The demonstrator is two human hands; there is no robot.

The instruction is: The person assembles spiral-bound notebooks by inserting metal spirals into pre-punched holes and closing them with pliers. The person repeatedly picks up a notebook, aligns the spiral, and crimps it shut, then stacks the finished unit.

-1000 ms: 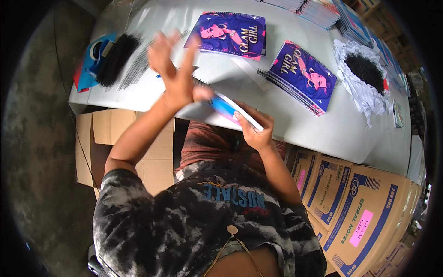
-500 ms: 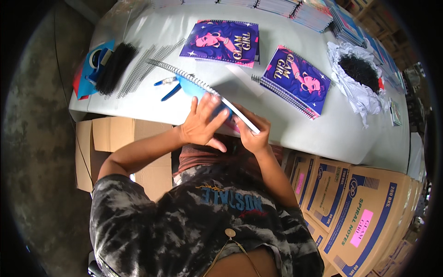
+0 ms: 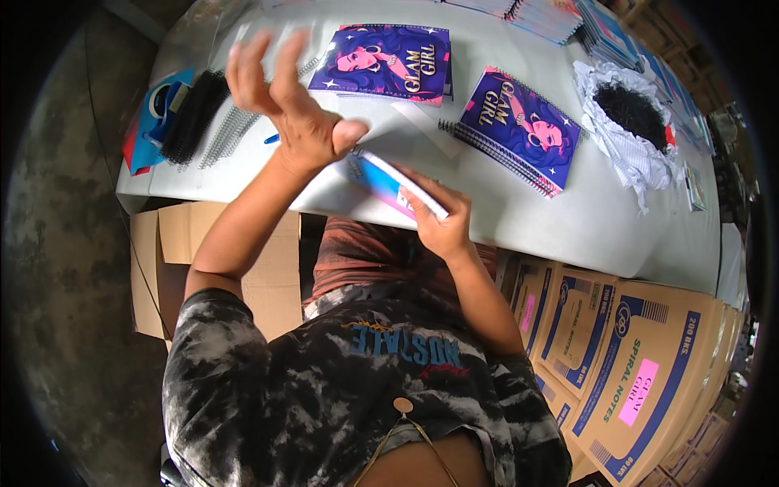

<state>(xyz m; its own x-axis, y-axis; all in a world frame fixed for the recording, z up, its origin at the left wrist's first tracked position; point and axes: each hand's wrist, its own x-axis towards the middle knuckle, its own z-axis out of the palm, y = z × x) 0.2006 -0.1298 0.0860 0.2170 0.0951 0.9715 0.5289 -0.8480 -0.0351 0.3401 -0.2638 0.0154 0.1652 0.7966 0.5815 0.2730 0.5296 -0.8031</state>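
Note:
My right hand (image 3: 445, 223) grips a notebook (image 3: 375, 180) by its near right end, thumb on the cover side and fingers behind. The notebook is tilted up on edge, showing a blue-and-pink cover and white page edges. My left hand (image 3: 296, 114) is raised above the table to its left, fingers spread and slightly blurred, thumb close to the notebook's upper end. Whatever lies behind that hand, including most of the notebook's spiral end, is hidden. A bit of blue pen-like tool (image 3: 272, 140) shows beside my left wrist.
Purple illustrated notebooks (image 3: 389, 61) lie at the back, with a spiral-bound stack (image 3: 519, 130) to the right. Black coils (image 3: 195, 118) and grey coils (image 3: 227, 138) lie left. Crumpled white cloth (image 3: 604, 154) holds a black tangle (image 3: 633, 118). Cartons (image 3: 641, 373) stand below right.
My left hand has moved up and left, away from the notebook's edge, with fingers spreading. My right hand keeps its hold while the notebook turns slightly, showing more cover.

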